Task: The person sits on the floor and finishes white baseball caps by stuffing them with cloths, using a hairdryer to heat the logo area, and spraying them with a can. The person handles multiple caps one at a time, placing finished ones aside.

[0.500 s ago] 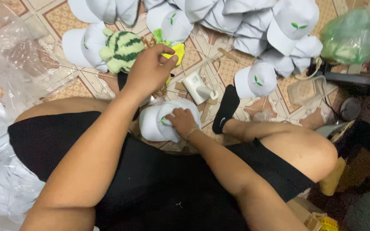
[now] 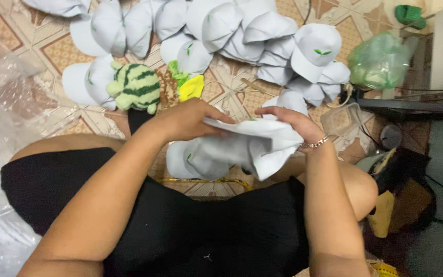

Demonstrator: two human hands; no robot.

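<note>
Many caps: white caps [image 2: 242,31] lie heaped across the top of the patterned tile floor [image 2: 57,54].
Held cap: a white cap [image 2: 255,141] sits between both hands, above the lap and in front of the black garment [image 2: 221,231].
Left hand: left hand [image 2: 188,120] has its fingers curled down over the cap's near-left edge, gripping it.
Right hand: right hand [image 2: 293,120] pinches the cap's far-right edge; a bracelet [image 2: 316,143] circles the wrist.
Left edge: crumpled clear plastic [image 2: 11,102] crowds that side.
Right edge: a green bag [image 2: 380,61] and dark furniture [image 2: 416,105] close it in.
Middle floor: a striped green plush toy [image 2: 137,87] lies just beyond the hands.
Open room: bare tile shows only in small patches between the caps.
</note>
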